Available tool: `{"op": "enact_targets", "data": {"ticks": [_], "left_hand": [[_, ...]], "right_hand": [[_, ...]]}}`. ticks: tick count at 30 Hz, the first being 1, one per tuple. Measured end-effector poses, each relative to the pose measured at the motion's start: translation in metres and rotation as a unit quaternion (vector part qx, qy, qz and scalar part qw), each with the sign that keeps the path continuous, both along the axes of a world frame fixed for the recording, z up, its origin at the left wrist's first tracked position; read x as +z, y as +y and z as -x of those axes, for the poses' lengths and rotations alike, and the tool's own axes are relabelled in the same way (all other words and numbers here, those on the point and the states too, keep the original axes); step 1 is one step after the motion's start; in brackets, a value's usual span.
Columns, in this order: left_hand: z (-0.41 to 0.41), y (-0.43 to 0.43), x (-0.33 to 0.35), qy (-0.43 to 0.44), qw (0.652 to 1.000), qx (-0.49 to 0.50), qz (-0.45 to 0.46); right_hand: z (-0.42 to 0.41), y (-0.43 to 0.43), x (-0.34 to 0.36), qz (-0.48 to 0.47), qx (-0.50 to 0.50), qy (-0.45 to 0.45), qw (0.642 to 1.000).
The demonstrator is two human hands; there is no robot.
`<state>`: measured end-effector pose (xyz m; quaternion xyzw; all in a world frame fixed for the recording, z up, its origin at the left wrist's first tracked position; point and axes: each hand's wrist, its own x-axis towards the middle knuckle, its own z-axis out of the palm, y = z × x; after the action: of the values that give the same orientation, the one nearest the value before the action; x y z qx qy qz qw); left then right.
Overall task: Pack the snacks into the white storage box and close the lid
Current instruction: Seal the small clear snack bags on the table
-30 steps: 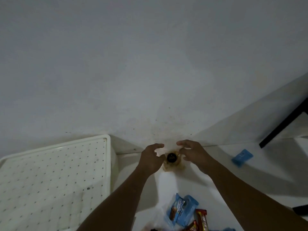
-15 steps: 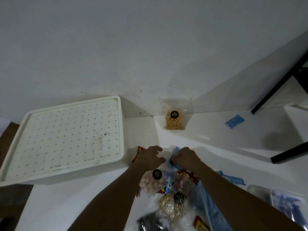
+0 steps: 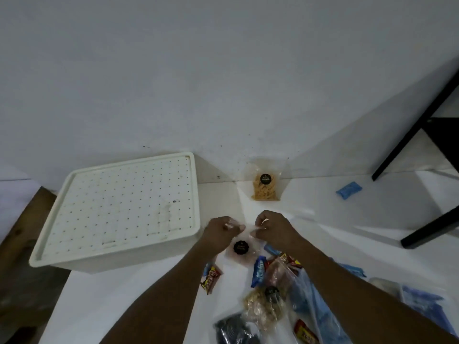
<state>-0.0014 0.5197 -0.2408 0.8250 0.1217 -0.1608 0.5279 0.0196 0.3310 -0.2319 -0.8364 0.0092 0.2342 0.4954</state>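
The white storage box (image 3: 106,259) stands at the left with its dotted lid (image 3: 124,202) on top. My left hand (image 3: 219,230) and my right hand (image 3: 274,227) each pinch a top corner of a clear snack bag (image 3: 242,252) with a round black label, held just right of the box. A clear bag of yellow sticks (image 3: 265,186) leans against the wall behind my hands. Below my hands lies a pile of snacks: a red wrapper (image 3: 211,279), a blue packet (image 3: 258,270), a bag of pale puffs (image 3: 263,306).
A small blue packet (image 3: 349,190) lies at the back right on the white floor. Black furniture legs (image 3: 417,125) stand at the far right. A blue plastic bag (image 3: 315,309) lies under my right forearm. Brown floor (image 3: 22,244) borders the left.
My hands came back from the bag of yellow sticks at the wall, reached into the snack pile, and lifted the black-labelled clear bag. The camera tilted down.
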Motion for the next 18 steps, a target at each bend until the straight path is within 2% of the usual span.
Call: {"op": "enact_targets", "data": {"ticks": [3,5,13,18], "left_hand": [[-0.005,0.001,0.039,-0.042,0.994,0.03,0.094],[-0.006,-0.002,0.065,-0.054,0.987,0.04,0.144],[0.0,-0.015,0.13,-0.136,0.971,0.036,0.195],[0.008,-0.023,0.148,-0.135,0.961,0.04,0.238]], "right_hand": [[-0.007,-0.014,0.047,-0.096,-0.049,0.008,0.994],[-0.006,-0.022,0.074,-0.123,-0.062,-0.005,0.991],[0.01,-0.038,0.136,-0.18,-0.088,-0.058,0.978],[0.021,-0.043,0.151,-0.217,-0.091,-0.068,0.969]]}}
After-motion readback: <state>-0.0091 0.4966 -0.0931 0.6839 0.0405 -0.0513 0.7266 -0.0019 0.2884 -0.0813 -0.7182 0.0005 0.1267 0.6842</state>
